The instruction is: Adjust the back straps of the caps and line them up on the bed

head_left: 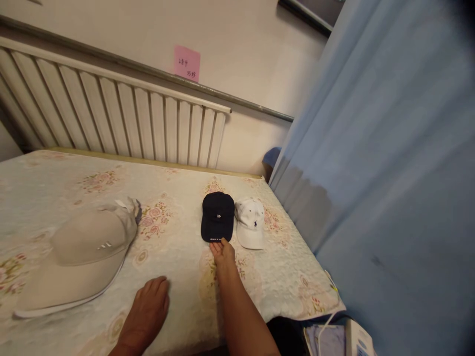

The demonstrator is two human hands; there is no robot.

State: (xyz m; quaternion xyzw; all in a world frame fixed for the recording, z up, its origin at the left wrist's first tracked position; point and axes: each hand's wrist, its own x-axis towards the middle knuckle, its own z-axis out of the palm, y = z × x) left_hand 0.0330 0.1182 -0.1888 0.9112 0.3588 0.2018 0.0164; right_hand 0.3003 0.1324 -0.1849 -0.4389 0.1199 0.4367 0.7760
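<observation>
A black baseball cap (218, 212) with a small white emblem lies on the bed, its brim toward me. My right hand (223, 252) pinches the front edge of that brim, thumb on top and fingers underneath. Touching or almost touching its right side is a white cap (251, 220) with a small dark logo. My left hand (148, 307) is at the near part of the bed, back up, fingers curled in and nothing visible in them. To its left sits a large beige cap (87, 242) with a striped logo, brim pointing to the lower left.
A floral quilted cover (178, 277) spreads over the bed. Behind it stand a white radiator (141, 116) and a wall with a pink note (187, 63). A blue curtain (378, 163) hangs along the right side. Below the bed's right corner is a white box (358, 338) beside a cable.
</observation>
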